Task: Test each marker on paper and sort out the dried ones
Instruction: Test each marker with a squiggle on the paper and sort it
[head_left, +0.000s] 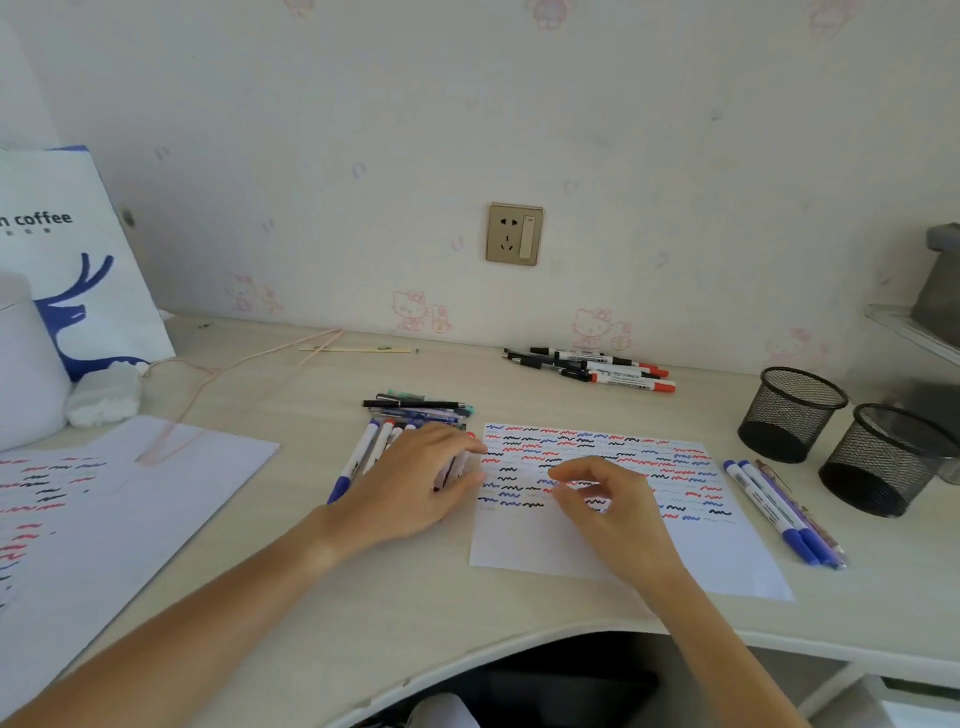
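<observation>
Left hand (415, 480) down on the marker pile (395, 441) at frame centre, fingers curled round one or two. Right hand (608, 512) loose over the scribbled paper (613, 551), pinching nothing. Two mesh cups (792, 413) at right edge, contents hard to tell. More markers (779, 512) just right of the sheet.

A pale wooden desk (467, 613) stands against cartoon-cat wallpaper (363, 130) bearing a gold wall socket (514, 234).

White paper (613, 545) is showing red, blue and black squiggles; black mesh cups (792, 413) are standing beside blue-capped markers (774, 512).
</observation>
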